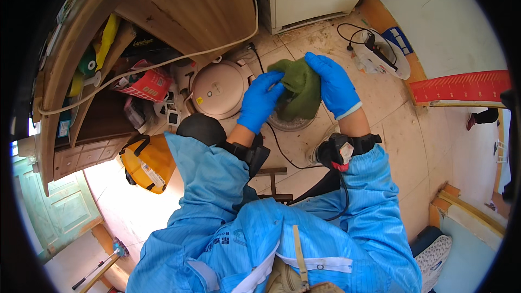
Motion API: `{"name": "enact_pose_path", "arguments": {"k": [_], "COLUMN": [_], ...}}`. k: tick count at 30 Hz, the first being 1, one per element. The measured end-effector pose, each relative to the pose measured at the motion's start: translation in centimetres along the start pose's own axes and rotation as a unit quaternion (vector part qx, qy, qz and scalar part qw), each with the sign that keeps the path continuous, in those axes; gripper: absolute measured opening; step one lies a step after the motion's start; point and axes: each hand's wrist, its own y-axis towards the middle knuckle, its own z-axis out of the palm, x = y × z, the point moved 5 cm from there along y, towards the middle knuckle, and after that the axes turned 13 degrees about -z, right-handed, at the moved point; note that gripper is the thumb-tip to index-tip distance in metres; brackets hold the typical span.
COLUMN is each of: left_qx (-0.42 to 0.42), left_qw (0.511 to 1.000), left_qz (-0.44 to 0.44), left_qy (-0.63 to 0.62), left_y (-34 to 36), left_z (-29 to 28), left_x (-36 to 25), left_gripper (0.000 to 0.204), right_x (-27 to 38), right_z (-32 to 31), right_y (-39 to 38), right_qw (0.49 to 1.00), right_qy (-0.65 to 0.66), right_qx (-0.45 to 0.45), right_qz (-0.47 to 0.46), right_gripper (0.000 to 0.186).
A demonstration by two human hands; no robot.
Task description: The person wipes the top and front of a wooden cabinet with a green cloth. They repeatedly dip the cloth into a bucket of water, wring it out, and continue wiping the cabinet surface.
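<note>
The rubbery-gloved left hand [260, 100] holds a coarse, crumpled green cloth [299, 89] in curled fingers; the right hand [332, 84], fingers straighter, grips its right edge above a round basin [291, 125].

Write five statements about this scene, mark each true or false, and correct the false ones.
1. The left hand and right hand both hold the green cloth. True.
2. Both hands are bare. False: they wear blue gloves.
3. A round, pinkish-beige appliance stands left of the cloth. True.
4. The bag at the left is red. False: it is mainly yellow.
5. A red strip with ruler-like marks is at the right. True.
</note>
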Motion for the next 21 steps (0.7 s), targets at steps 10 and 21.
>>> {"name": "enact_pose_path", "arguments": {"k": [10,21], "left_qx": [0.226,0.073], "left_qw": [0.847,0.979], "left_qz": [-0.183,-0.112], "left_qy": [-0.445,-0.153], "left_y": [1.2,0.5], "left_z": [-3.8,-5.3], "left_x": [0.9,1.1], "left_gripper": [0.033,0.047], "right_x": [1.3,-1.4], "right_z": [0.3,3.2], "right_y": [2.9,3.0], "right_qw": [0.979,0.997], "right_qy": [-0.159,-0.015], "right_qx": [0.003,0.070], "right_qz": [-0.131,0.002], "right_gripper": [0.034,0.036]}}
